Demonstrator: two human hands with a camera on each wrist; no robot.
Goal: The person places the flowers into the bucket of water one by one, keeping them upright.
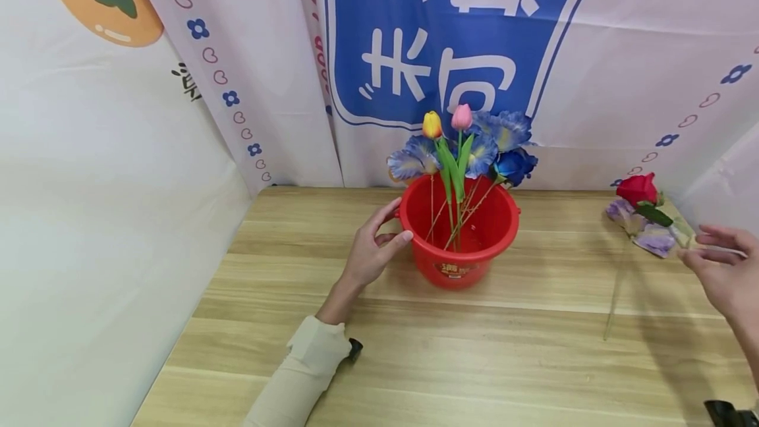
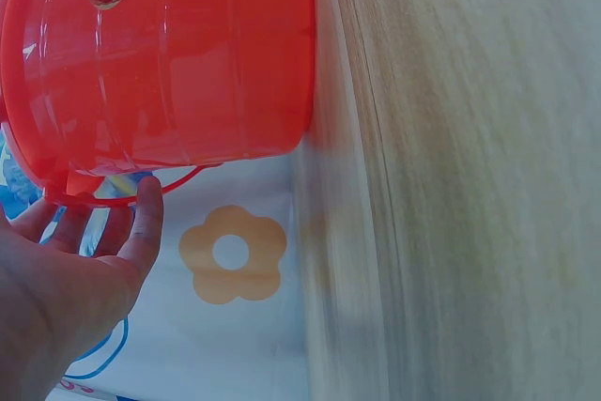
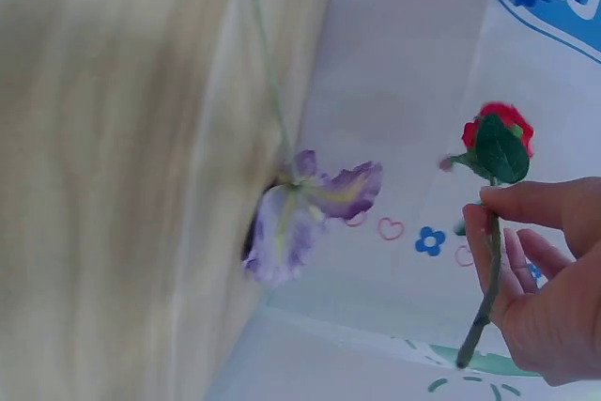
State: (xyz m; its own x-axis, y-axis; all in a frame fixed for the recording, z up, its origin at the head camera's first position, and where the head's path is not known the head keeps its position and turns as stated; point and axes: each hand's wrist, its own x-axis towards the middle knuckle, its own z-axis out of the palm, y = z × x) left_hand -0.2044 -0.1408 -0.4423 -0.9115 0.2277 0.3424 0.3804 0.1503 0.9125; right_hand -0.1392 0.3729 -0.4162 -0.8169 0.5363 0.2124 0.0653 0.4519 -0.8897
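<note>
A red plastic bucket (image 1: 453, 262) stands on the table, holding several artificial flowers: a yellow-orange tulip (image 1: 432, 125), a pink tulip (image 1: 462, 117), a blue rose (image 1: 514, 167) and blue irises (image 1: 415, 158). My left hand (image 1: 373, 246) rests against the bucket's left side, fingers spread by the rim and the thin handle (image 2: 192, 178). At the right, my right hand (image 3: 554, 279) pinches the short green stem of a red rose (image 3: 518, 125) between thumb and fingers, above the table. Beneath the rose lies a purple iris (image 3: 286, 227), its long stem (image 1: 613, 302) pointing to the front.
The wooden table (image 1: 474, 361) meets a printed cloth backdrop (image 1: 290, 84) behind the bucket. White cloth (image 1: 89, 216) also hangs at the left side. The bucket stands near the back edge.
</note>
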